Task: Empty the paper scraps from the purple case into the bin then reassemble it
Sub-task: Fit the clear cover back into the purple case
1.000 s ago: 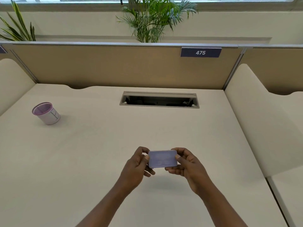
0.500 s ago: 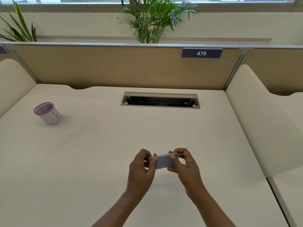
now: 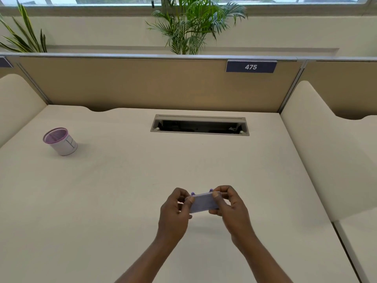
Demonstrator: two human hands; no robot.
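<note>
A small flat purple case point(image 3: 204, 203) is held above the desk near its front middle. My left hand point(image 3: 175, 211) pinches its left end and my right hand point(image 3: 231, 206) pinches its right end, thumbs on the near face. Two small darker purple nubs stick up from its far edge. Its inside is hidden, and no paper scraps show. The bin point(image 3: 60, 141), a small white cup with a purple mesh rim, stands far off at the left of the desk.
The cream desk point(image 3: 122, 190) has an open cable slot point(image 3: 200, 125) at the back middle. Beige partition panels close the back and both sides, with a sign reading 475 point(image 3: 251, 67). Plants stand behind the partition.
Both hands tipped the case from facing me flat to edge-up, and the thumbs moved onto its near face. The two nubs on its far edge came into sight.
</note>
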